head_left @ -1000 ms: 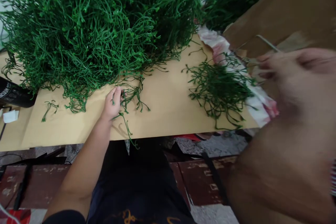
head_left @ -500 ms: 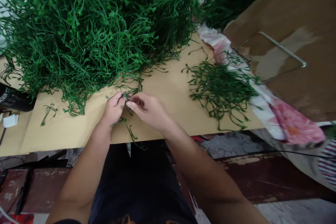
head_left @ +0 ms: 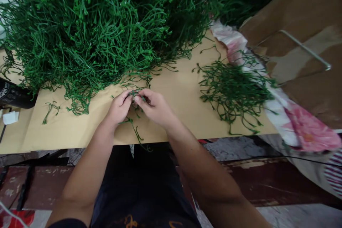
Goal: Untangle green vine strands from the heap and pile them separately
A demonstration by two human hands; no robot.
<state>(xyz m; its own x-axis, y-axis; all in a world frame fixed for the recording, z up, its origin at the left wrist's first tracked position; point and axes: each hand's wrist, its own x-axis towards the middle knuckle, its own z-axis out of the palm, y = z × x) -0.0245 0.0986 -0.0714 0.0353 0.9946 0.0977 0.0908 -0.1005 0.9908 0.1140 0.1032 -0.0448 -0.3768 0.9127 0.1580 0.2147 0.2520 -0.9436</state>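
My left hand (head_left: 120, 106) and my right hand (head_left: 153, 105) meet above the front of the tan board (head_left: 176, 92). Both pinch a small green plastic stem (head_left: 134, 93) between thumb and fingers; most of it is hidden by the fingertips. Below them, a few loose green sprigs (head_left: 136, 131) lie on the board, one reaching over its front edge. A large heap of green artificial stems (head_left: 101, 35) rises just beyond my hands. To the right, a smaller, flatter pile of the same stems (head_left: 236, 89) partly covers a floral cloth.
The floral cloth (head_left: 312, 128) hangs over the board's right end, beside a cardboard box (head_left: 299, 89) with a metal handle (head_left: 304, 49). A black canister (head_left: 16, 94) lies at the left edge. A short sprig (head_left: 50, 110) rests left of my hands.
The view has shifted slightly, so the piles and box appear farther right. My hands stay together on the stem, with the fingers slightly readjusted.
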